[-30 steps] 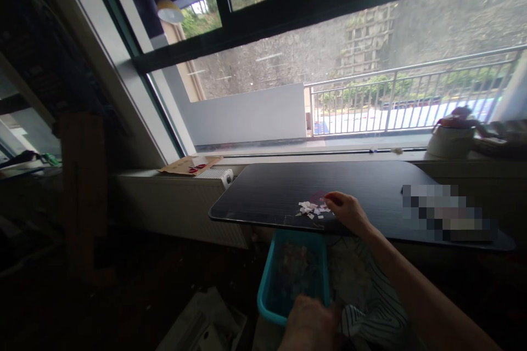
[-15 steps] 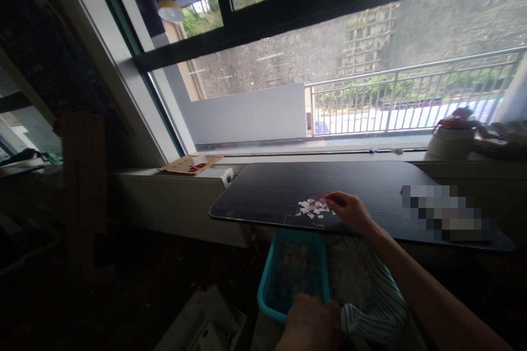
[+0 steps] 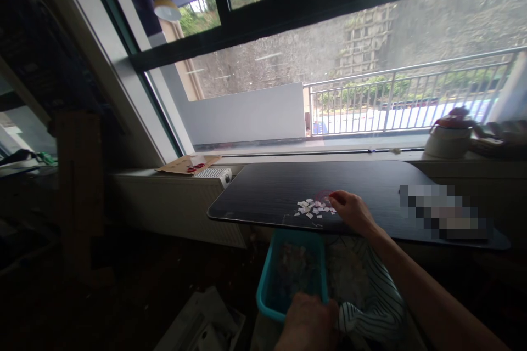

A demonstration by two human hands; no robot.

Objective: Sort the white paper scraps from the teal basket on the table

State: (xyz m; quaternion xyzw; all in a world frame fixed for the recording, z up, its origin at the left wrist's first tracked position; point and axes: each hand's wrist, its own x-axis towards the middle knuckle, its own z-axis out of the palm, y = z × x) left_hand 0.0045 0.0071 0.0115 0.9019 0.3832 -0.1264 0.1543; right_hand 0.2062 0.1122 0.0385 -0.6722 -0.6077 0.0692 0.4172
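Hands: two; the right (image 3: pixel 352 213) is over the table, fingers bent and tips drawn close together at the edge of the pink thing (whether they grip it I cannot tell); the left (image 3: pixel 307 318) is low at the basin's near rim, back of the hand showing, fingers hidden — how far open it is, and whether it has hold of the rim, I cannot tell.
Pink thing: one, see-through (image 3: pixel 322 196), on the table beside the scraps.
Scraps: well over a dozen, small and white (image 3: pixel 305 209), loosely heaped near the table's front edge, left of the right hand; they overlap, so no exact count.
Basin: one, blue (image 3: pixel 264 279), below the table's front edge, with a jumble of pale bits (image 3: pixel 293 260) inside.
Cloth: one, striped (image 3: pixel 376 315), right of the left hand.
Table: one, black with rounded corners (image 3: pixel 263 186), set against the window; a blurred-out patch (image 3: pixel 447 211) covers something at its right end.
Sill: one pot (image 3: pixel 447 141) at the right; red scissors (image 3: pixel 195 168) on brown card (image 3: pixel 173 165) at the left.
Room: dim — one white radiator (image 3: pixel 177 205), one tall carton (image 3: pixel 80 175), a dark floor; one lamp (image 3: pixel 167 9) and one railing (image 3: pixel 349 112) show through the window.
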